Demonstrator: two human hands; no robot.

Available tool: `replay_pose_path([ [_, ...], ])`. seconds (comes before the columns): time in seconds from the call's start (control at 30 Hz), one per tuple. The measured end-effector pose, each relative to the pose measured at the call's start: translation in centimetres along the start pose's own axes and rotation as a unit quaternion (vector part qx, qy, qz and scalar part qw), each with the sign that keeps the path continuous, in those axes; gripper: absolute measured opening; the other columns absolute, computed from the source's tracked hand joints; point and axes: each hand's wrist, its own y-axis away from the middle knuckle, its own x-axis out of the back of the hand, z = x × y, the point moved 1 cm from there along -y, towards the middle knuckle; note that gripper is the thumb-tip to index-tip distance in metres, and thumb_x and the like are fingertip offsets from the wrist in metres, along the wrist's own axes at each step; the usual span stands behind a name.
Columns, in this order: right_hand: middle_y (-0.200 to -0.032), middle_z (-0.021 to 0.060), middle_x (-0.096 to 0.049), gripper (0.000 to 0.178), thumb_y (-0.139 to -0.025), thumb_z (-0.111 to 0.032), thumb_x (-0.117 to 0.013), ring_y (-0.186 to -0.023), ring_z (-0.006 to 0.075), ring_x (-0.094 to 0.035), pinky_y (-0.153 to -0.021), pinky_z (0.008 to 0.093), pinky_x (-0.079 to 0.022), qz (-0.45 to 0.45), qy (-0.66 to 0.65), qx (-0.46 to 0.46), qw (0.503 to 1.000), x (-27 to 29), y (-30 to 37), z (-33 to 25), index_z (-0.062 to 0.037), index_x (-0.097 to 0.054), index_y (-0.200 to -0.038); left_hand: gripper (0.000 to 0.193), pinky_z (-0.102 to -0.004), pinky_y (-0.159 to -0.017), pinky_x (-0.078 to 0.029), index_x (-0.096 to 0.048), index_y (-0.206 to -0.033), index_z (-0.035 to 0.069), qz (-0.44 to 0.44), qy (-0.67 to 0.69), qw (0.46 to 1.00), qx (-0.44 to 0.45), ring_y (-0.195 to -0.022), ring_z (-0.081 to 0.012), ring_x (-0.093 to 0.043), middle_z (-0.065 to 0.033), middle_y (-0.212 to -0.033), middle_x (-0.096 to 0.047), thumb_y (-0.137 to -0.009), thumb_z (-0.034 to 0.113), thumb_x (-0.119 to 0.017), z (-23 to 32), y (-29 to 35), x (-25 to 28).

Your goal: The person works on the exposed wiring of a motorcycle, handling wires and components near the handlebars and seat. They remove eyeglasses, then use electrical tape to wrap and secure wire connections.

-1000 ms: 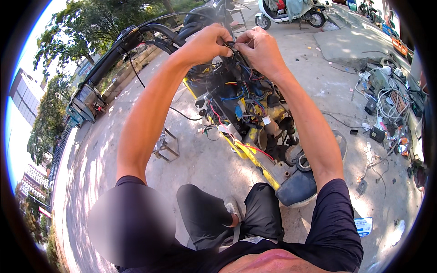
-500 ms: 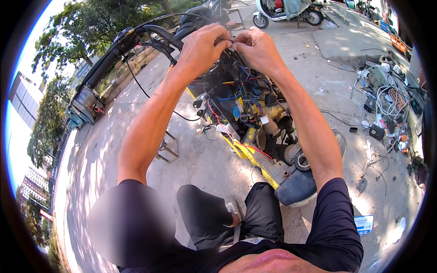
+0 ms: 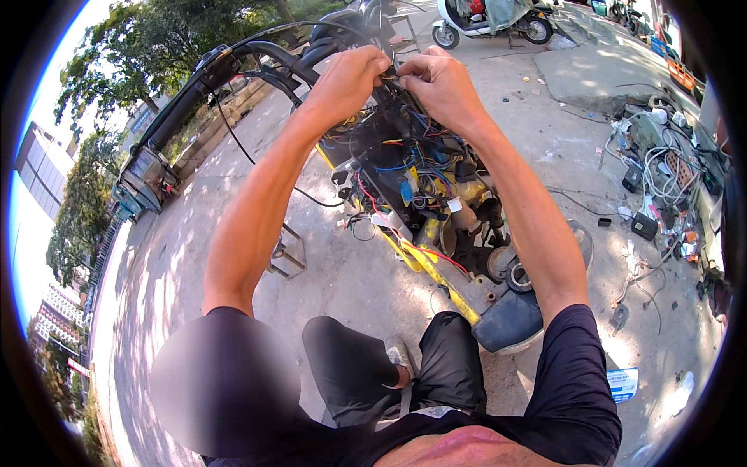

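Head view: left hand [image 3: 348, 80] and right hand [image 3: 442, 84] hung close together at dark wires [image 3: 391, 95], upper centre, whether either grip was clamped too small to tell; coloured wiring [image 3: 424, 177], mid-frame, lay uncovered but loose, work apparently unfinished.

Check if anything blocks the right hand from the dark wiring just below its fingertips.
Nothing visible does. The right hand has its fingertips right above the dark wiring; the left hand is close on the other side, not between. Whether either fingertip pinches a wire is too small to tell.
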Motion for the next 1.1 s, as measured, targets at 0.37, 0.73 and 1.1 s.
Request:
replay_pose_path([
  [0.37, -0.11, 0.0194, -0.066, 0.014, -0.096, -0.011, -0.071, -0.106, 0.0398, -0.067, -0.093, 0.0468, -0.054, 0.026, 0.035, 0.095, 0.995, -0.5, 0.1, -0.3, -0.0003, -0.077, -0.103, 0.018, -0.0338, -0.074, -0.053, -0.072, -0.108, 0.001, 0.007, 0.048, 0.999, -0.01, -0.079, -0.0127, -0.063, -0.0064, -0.089, -0.073, -0.101, 0.018, -0.071, -0.6, -0.8, -0.3],
  [0.73, -0.113, 0.0205, -0.062, 0.014, -0.097, -0.01, -0.07, -0.105, 0.041, -0.067, -0.092, 0.0469, -0.055, 0.018, 0.024, 0.064, 0.998, -0.9, 0.2, 0.2, 0.0022, -0.07, -0.104, 0.019, -0.0432, -0.092, -0.052, -0.074, -0.114, -0.001, -0.001, -0.058, 0.991, -0.124, -0.103, -0.038, -0.069, -0.0181, -0.107, -0.073, -0.1, 0.01, -0.068, 0.2, 0.8, -0.1],
  [1.1, -0.107, 0.0196, -0.064, 0.013, -0.091, -0.01, -0.073, -0.096, 0.0415, -0.069, -0.087, 0.0493, -0.058, 0.008, 0.103, 0.044, 0.994, -2.0, 1.0, -0.1, 0.0002, -0.069, -0.097, 0.014, -0.0457, -0.095, -0.051, -0.068, -0.11, 0.0, -0.031, -0.098, 0.991, -0.084, -0.113, -0.0384, -0.065, -0.0166, -0.112, -0.065, -0.096, 0.005, -0.067, 0.1, 0.9, -0.8],
])
